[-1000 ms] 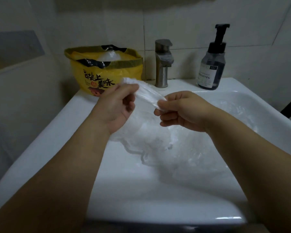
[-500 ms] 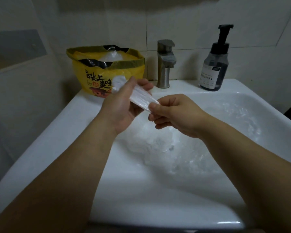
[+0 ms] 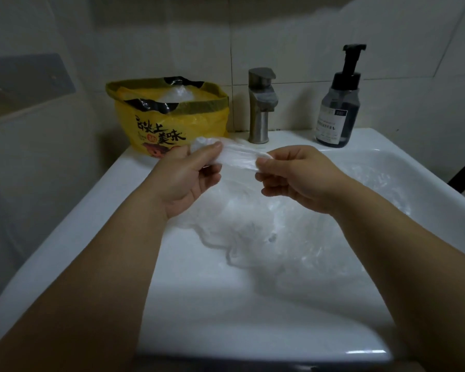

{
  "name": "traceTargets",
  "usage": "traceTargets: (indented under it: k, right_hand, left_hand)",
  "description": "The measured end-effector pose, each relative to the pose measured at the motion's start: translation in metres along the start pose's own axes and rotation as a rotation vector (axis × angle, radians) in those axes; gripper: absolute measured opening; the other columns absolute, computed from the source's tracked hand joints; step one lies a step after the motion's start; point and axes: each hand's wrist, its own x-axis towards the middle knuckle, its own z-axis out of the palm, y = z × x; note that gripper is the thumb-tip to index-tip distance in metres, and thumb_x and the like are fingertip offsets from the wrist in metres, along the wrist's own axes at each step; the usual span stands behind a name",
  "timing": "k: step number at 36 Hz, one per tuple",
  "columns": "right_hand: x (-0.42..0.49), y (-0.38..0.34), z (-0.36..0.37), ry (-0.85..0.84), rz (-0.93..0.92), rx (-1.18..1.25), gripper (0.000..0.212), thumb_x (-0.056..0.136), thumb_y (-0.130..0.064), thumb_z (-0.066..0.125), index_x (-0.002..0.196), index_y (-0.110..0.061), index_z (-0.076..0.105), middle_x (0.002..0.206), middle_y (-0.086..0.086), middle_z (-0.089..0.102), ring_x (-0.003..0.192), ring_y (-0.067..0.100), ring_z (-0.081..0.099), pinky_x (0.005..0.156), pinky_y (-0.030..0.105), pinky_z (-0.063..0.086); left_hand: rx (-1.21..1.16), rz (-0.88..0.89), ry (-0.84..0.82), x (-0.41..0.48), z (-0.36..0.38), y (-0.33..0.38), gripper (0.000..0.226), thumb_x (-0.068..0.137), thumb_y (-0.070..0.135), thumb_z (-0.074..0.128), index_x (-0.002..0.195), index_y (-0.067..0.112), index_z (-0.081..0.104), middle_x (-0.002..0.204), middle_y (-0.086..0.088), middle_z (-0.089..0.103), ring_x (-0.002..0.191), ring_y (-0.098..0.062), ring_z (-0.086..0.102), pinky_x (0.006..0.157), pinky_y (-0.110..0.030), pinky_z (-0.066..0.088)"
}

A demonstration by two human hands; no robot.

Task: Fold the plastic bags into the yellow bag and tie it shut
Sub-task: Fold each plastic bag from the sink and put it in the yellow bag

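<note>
A clear plastic bag (image 3: 238, 155) is stretched into a narrow band between my two hands above the sink. My left hand (image 3: 188, 181) pinches its left end between thumb and fingers. The right end is pinched by my right hand (image 3: 298, 178). More clear plastic bags (image 3: 293, 237) lie crumpled in the basin below. The yellow bag (image 3: 172, 122) stands open on the sink's back left corner, its rim rolled down, with a clear bag inside.
A white sink (image 3: 113, 210) fills the middle of the view. A metal tap (image 3: 261, 106) stands at the back. A dark soap pump bottle (image 3: 338, 103) is at the back right. Tiled walls close the back and left.
My hands have drawn apart and levelled, pulling the clear bag from a slanted strip into a longer, nearly level band. The left hand turned from covering the strip to pinching its end.
</note>
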Motion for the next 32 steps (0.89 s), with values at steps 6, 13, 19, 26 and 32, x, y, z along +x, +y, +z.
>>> traceTargets:
  k: [6, 13, 19, 26, 32]
  right_hand:
    - [0.001, -0.001, -0.008, 0.003, 0.011, -0.018, 0.007, 0.091, -0.008, 0.06, 0.09, -0.004, 0.066, 0.074, 0.009, 0.062, 0.058, 0.01, 0.061, 0.056, 0.021, 0.054]
    - [0.001, -0.002, -0.014, -0.056, 0.01, 0.097, 0.014, 0.088, 0.005, 0.057, 0.094, -0.003, 0.068, 0.071, 0.012, 0.061, 0.059, 0.013, 0.063, 0.057, 0.025, 0.056]
    - [0.001, -0.002, -0.014, -0.096, -0.034, 0.134, 0.035, 0.087, 0.013, 0.049, 0.072, -0.004, 0.075, 0.077, 0.021, 0.057, 0.057, 0.018, 0.065, 0.058, 0.029, 0.058]
    - [-0.002, -0.004, -0.015, -0.118, -0.041, 0.059, 0.018, 0.091, -0.006, 0.054, 0.083, 0.005, 0.067, 0.066, 0.013, 0.059, 0.062, 0.018, 0.06, 0.062, 0.025, 0.057]
    - [0.001, -0.001, -0.015, -0.067, -0.035, -0.035, 0.009, 0.082, 0.001, 0.065, 0.09, -0.001, 0.069, 0.078, 0.007, 0.07, 0.065, 0.012, 0.067, 0.064, 0.024, 0.058]
  left_hand:
    - [0.208, 0.019, -0.015, -0.005, -0.004, 0.001, 0.017, 0.093, 0.004, 0.058, 0.109, 0.008, 0.059, 0.073, -0.005, 0.063, 0.059, -0.004, 0.065, 0.056, -0.014, 0.053]
    - [0.234, -0.043, -0.095, -0.013, -0.006, 0.006, 0.019, 0.09, -0.006, 0.055, 0.087, 0.01, 0.064, 0.062, -0.004, 0.065, 0.057, -0.006, 0.065, 0.053, -0.015, 0.055]
    - [0.21, -0.034, -0.109, -0.015, -0.005, 0.008, 0.033, 0.088, -0.013, 0.051, 0.068, 0.006, 0.069, 0.057, -0.008, 0.06, 0.053, -0.008, 0.062, 0.051, -0.016, 0.053]
    - [0.211, -0.021, -0.092, -0.013, -0.002, 0.007, 0.025, 0.08, 0.003, 0.065, 0.056, 0.009, 0.071, 0.055, -0.004, 0.062, 0.053, -0.008, 0.062, 0.049, -0.015, 0.053]
    - [0.236, -0.008, -0.074, -0.012, -0.005, 0.007, 0.013, 0.086, -0.005, 0.061, 0.083, 0.007, 0.064, 0.061, 0.001, 0.064, 0.057, -0.004, 0.062, 0.055, -0.013, 0.053]
